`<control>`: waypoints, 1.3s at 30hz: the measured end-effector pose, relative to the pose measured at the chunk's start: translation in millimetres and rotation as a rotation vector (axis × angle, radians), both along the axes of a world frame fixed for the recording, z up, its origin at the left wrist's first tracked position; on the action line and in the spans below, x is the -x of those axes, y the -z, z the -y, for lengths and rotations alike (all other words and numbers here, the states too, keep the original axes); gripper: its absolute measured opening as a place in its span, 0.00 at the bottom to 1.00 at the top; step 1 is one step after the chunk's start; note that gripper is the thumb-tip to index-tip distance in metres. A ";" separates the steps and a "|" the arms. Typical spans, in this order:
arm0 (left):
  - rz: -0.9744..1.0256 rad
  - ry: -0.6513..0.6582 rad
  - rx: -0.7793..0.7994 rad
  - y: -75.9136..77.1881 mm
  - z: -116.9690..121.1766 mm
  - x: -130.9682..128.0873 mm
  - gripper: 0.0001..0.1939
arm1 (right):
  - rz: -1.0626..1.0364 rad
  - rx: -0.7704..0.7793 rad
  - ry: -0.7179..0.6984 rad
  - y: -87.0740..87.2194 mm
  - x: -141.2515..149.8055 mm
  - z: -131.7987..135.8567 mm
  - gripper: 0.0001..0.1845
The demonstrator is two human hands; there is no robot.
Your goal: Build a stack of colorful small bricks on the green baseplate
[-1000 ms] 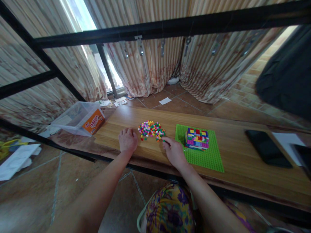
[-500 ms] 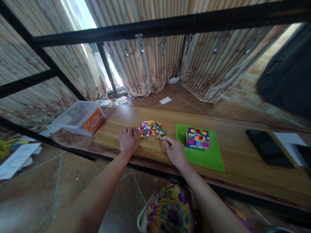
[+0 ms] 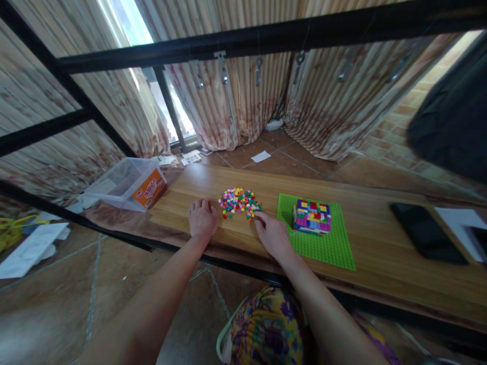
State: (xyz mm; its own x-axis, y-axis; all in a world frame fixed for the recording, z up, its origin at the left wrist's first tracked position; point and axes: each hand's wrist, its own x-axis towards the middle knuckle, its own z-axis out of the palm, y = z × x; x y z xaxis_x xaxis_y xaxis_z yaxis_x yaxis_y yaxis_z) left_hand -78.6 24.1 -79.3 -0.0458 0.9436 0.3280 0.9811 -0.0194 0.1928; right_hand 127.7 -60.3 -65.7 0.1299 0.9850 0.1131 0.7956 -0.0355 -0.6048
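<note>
A heap of small coloured bricks [image 3: 240, 201] lies on the wooden table [image 3: 373, 238]. My left hand [image 3: 203, 219] rests on the table just left of the heap, fingers curled under, with nothing visible in it. My right hand [image 3: 273, 235] reaches into the heap's near right edge, fingertips pinched on a small brick too tiny to make out. To the right lies a green baseplate [image 3: 323, 247] carrying a multicoloured block of stacked bricks [image 3: 312, 216].
A clear plastic tub [image 3: 119, 183] with an orange box [image 3: 151, 186] stands at the table's left end. A black phone [image 3: 426, 233] and white paper [image 3: 458, 221] lie at the right. Black frame bars [image 3: 266, 38] cross overhead. Curtains hang behind.
My right hand lifted slightly from the heap's edge, then came back to it. My left hand stayed put. The view drifted a little.
</note>
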 end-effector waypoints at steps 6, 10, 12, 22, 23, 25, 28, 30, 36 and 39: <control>0.000 0.004 -0.007 0.9 0.0 0.1 0.18 | -0.242 -0.093 0.016 2.4 -5.7 2.9 0.11; -0.001 -0.007 0.000 0.3 -0.1 -0.5 0.18 | -0.533 -0.180 -0.054 -0.7 -8.6 8.0 0.09; -0.003 -0.007 0.001 -0.4 0.1 -1.0 0.18 | -0.671 -0.189 -0.049 -3.0 -9.9 9.4 0.10; -0.006 0.001 -0.007 1.1 -0.5 0.0 0.18 | -1.250 -0.002 -0.143 -19.1 -15.9 16.3 0.15; -0.004 0.001 -0.005 1.0 -0.6 0.1 0.18 | -1.292 0.018 -0.148 -20.4 -15.8 17.3 0.15; -0.004 0.002 0.000 0.3 -0.5 -0.1 0.18 | -1.356 0.055 -0.147 -22.8 -15.8 18.7 0.16; -0.012 -0.003 0.005 -1.0 -0.2 -0.7 0.18 | -1.419 0.099 -0.141 -25.7 -15.7 19.9 0.16; -0.015 -0.005 0.005 -1.2 -0.1 -1.0 0.18 | -1.438 0.112 -0.147 -26.5 -15.4 20.0 0.16; -0.009 -0.004 -0.006 0.3 -0.7 -0.2 0.18 | -1.357 0.097 -0.147 -24.1 -15.3 19.7 0.17; -0.009 -0.002 -0.001 0.3 -0.6 0.0 0.18 | -1.279 0.067 -0.144 -23.9 -17.2 20.3 0.17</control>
State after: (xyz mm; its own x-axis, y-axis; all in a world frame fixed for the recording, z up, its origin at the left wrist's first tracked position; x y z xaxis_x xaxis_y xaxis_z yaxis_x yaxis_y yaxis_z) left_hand -78.6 24.6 -79.6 -0.0448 0.9432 0.3291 0.9827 -0.0177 0.1844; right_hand 144.9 -80.6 -41.8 0.0015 0.9981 -0.0622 -0.3459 -0.0578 -0.9365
